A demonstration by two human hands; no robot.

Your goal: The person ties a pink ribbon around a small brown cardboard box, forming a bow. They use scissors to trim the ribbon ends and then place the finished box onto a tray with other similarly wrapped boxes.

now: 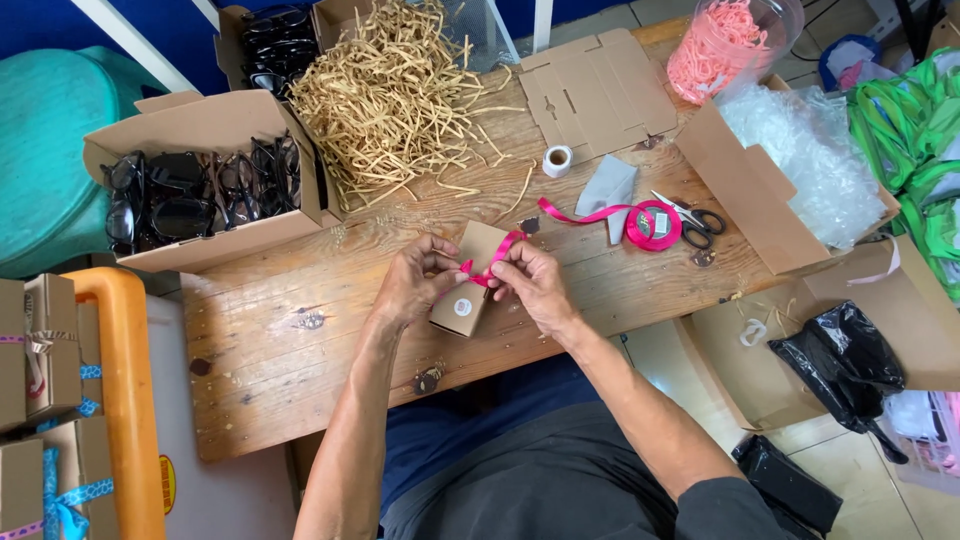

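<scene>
At the centre of a wooden table (280, 360), both hands pinch a pink ribbon (497, 262) over a small kraft box (466, 285): left hand (413, 285) at nine o'clock, right hand (532, 283) at three. The box looks light and crushable, the ribbon soft and slippery; best held by its edges.

A small brown cardboard box (468, 283) lies tilted near the middle of the wooden table, one corner pointing far and a round white sticker on its near face. A bright pink ribbon (490, 265) crosses its top, pulled taut. The left hand (408, 283) and right hand (535, 285) pinch the ribbon ends above the box.
</scene>
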